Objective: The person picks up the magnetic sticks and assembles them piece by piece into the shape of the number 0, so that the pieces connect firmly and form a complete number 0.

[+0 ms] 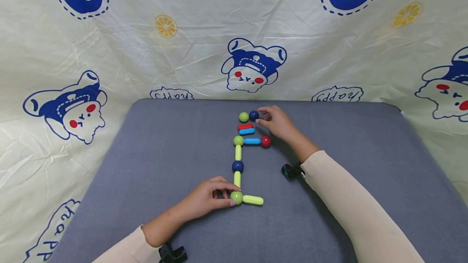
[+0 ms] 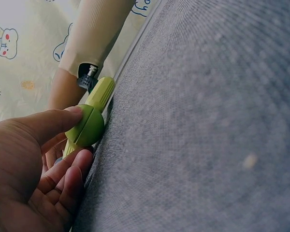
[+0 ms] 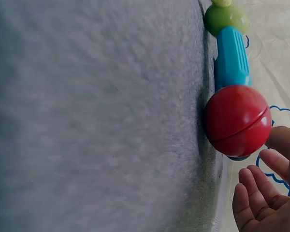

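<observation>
My left hand (image 1: 206, 198) pinches a light green ball (image 1: 236, 198) between thumb and fingers at the near end of a chain of toy building rods and balls. A yellow-green rod (image 1: 253, 200) sticks out right from it. Another rod runs away to a dark blue ball (image 1: 237, 166), then a rod to a second green ball (image 1: 238, 141), which joins a light blue rod (image 1: 252, 141) and a red ball (image 1: 265, 141). At the far side my right hand (image 1: 276, 123) has parted fingers, fingertips right beside a loose dark blue ball (image 1: 254, 115), mostly hidden behind the red ball in the right wrist view.
A loose green ball (image 1: 243, 117) sits left of the loose blue one. Between these and the chain lie a red rod (image 1: 245, 126) and a blue rod (image 1: 246, 131) side by side. Grey cloth covers the table (image 1: 164, 145); a printed curtain (image 1: 201, 60) hangs behind it.
</observation>
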Action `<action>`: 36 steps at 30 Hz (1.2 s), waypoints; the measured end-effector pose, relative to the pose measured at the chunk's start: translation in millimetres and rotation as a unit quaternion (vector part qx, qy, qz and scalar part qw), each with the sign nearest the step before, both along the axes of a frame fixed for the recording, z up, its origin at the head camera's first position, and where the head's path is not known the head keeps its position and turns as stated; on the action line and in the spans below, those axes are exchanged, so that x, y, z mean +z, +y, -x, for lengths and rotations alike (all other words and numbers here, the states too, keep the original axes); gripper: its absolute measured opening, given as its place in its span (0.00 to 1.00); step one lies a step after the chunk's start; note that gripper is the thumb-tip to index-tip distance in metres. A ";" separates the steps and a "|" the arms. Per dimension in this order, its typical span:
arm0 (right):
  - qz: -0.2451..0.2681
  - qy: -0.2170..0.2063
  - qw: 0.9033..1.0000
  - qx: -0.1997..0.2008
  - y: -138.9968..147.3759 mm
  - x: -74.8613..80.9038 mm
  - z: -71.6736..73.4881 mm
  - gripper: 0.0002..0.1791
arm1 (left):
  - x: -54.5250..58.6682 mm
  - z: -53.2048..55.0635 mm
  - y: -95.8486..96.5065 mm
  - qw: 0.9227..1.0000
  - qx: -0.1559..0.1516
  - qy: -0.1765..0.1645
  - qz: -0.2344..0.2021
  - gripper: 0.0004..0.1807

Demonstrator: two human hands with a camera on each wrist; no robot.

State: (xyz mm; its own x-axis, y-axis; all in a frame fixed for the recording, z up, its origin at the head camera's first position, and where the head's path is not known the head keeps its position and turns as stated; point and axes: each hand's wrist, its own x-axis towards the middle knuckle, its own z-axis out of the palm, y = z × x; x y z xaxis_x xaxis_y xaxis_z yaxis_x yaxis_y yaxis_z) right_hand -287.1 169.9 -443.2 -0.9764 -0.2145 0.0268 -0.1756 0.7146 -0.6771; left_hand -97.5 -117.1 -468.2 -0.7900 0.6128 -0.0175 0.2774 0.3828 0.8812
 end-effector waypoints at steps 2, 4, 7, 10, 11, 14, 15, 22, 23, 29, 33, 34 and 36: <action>-0.006 -0.002 1.000 0.002 -1.1 -0.3 3.1 0.25 | 0.8 0.1 0.0 1.000 0.000 0.000 0.001 0.16; -0.010 -0.008 1.000 0.000 -2.2 -0.6 5.6 0.25 | 1.0 0.1 -0.2 1.000 -0.001 0.002 0.001 0.16; -0.018 -0.020 1.000 -0.002 -3.4 -1.2 8.1 0.25 | 1.1 0.1 -0.5 1.000 -0.002 0.002 -0.001 0.16; -0.028 -0.027 0.999 0.000 -5.2 -1.9 9.8 0.25 | 0.7 0.1 -0.6 1.000 0.000 0.002 -0.003 0.16; -0.031 -0.027 0.999 0.002 -5.7 -1.9 9.9 0.25 | 0.6 0.1 -0.6 1.000 0.000 0.003 -0.003 0.16; -0.035 -0.026 0.999 0.010 -7.3 -1.8 9.3 0.25 | 0.1 0.1 -0.7 1.000 0.002 0.006 -0.003 0.16; -0.038 -0.025 0.999 0.013 -7.6 -2.0 8.9 0.24 | 0.0 0.1 -0.7 1.000 0.002 0.007 -0.002 0.16; -0.043 -0.024 0.999 0.018 -7.4 -4.3 7.7 0.22 | 0.9 -0.2 -1.0 1.000 0.001 0.001 0.000 0.16; -0.044 -0.024 0.999 0.017 -7.1 -4.5 7.6 0.22 | 1.1 -0.3 -0.9 1.000 0.001 0.001 0.000 0.16; -0.041 -0.018 0.999 0.005 -4.2 -3.4 7.5 0.22 | 2.3 -0.5 -0.7 1.000 0.000 -0.001 0.000 0.16; -0.039 -0.020 0.999 -0.006 -1.1 2.2 4.5 0.22 | 3.0 -0.6 -0.5 1.000 0.000 -0.002 0.002 0.16; -0.036 -0.023 0.999 -0.009 -0.2 4.0 3.3 0.22 | 3.1 -0.6 -0.5 1.000 0.001 -0.002 0.003 0.16; -0.031 -0.026 0.999 -0.013 1.9 8.1 0.5 0.22 | 3.4 -0.6 -0.5 1.000 0.001 -0.002 0.004 0.16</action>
State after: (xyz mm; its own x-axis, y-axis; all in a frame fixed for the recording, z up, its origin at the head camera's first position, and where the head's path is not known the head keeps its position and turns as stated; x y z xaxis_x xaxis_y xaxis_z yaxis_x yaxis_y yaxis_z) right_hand -287.6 171.8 -435.2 -0.9812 -0.1893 -0.0363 -0.1227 0.7588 -0.6396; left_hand -96.9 -117.6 -464.8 -0.7917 0.6104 -0.0252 0.2736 0.3913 0.8787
